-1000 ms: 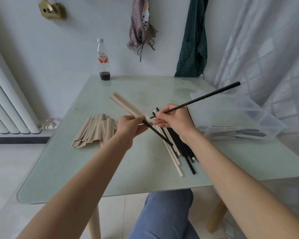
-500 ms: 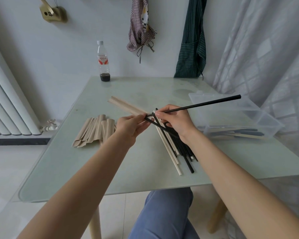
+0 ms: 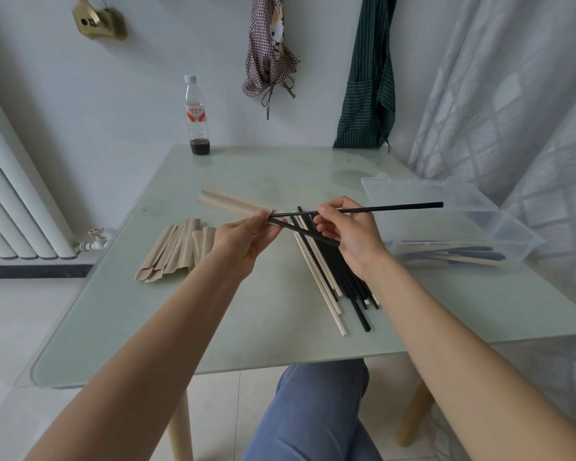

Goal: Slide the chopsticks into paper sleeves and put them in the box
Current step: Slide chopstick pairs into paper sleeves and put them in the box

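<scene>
Pinching a paper sleeve (image 3: 233,202) at its near end, our left hand (image 3: 246,236) keeps its grip clamped on it above the desk (image 3: 187,321). Our right hand (image 3: 350,234) clamps its grip on two black chopsticks (image 3: 389,208), tips at the sleeve's mouth. Loose chopsticks (image 3: 333,281) lie below; the box (image 3: 453,224) sits right, spare sleeves (image 3: 177,251) left.

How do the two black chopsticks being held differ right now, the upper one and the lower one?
The upper black chopstick lies nearly level, its far end out over the clear box; the lower black chopstick slants down toward the person. The right hand pinches the upper one midway; the lower one passes under that hand. Both tips meet at the paper sleeve mouth, which the left hand holds.
</scene>
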Available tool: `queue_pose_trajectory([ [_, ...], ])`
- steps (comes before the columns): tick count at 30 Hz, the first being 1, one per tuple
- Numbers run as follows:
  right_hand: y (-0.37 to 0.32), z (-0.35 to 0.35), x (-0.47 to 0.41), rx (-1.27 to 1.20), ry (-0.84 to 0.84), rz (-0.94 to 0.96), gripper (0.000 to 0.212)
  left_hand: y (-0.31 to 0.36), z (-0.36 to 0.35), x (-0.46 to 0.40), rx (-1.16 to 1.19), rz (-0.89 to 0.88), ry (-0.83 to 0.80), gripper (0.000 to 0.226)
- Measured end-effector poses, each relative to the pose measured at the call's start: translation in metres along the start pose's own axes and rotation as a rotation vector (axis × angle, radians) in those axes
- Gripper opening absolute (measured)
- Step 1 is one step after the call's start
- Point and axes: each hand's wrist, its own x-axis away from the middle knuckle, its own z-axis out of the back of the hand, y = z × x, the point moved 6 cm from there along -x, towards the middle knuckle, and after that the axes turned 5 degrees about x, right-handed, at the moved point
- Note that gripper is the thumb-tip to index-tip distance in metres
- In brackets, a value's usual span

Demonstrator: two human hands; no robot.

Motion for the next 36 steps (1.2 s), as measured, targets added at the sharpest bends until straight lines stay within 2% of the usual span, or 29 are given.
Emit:
queue_pose_trajectory([
  [4,0.002,-0.001,0.0,-0.012,-0.021,-0.014,0.019,0.002,-0.001,-0.001,0.039,-0.015,-0.021,0.024],
  [9,0.013,-0.009,0.003,-0.051,-0.114,-0.123,0.006,0.003,-0.004,0.0,0.016,-0.041,-0.023,0.017],
  [11,0.015,-0.008,0.004,-0.068,-0.144,-0.166,0.009,0.006,-0.001,-0.001,0.033,-0.06,0.006,0.015],
  [17,0.018,0.004,0.003,-0.206,0.013,-0.19,0.019,0.006,0.002,-0.003,0.097,-0.088,0.049,0.014],
  [22,0.016,-0.002,0.004,-0.172,-0.052,-0.182,0.019,0.001,-0.007,-0.002,0.136,-0.087,0.049,0.014],
  [26,0.018,0.012,0.004,-0.282,0.026,-0.194,0.014,0.009,-0.003,-0.004,0.156,-0.125,0.087,0.012],
  [28,0.018,0.014,0.004,-0.215,0.053,-0.154,0.023,0.007,-0.003,-0.003,0.158,-0.119,0.102,0.011],
  [31,0.013,0.004,0.005,-0.07,-0.001,-0.103,0.028,0.001,-0.005,-0.002,0.176,-0.1,0.104,0.013],
  [34,0.01,0.004,0.005,-0.105,-0.045,-0.136,0.017,0.003,-0.005,0.0,0.196,-0.112,0.097,0.013],
  [36,0.012,0.011,0.005,-0.2,-0.003,-0.165,0.015,0.009,-0.003,0.0,0.204,-0.14,0.116,0.012],
])
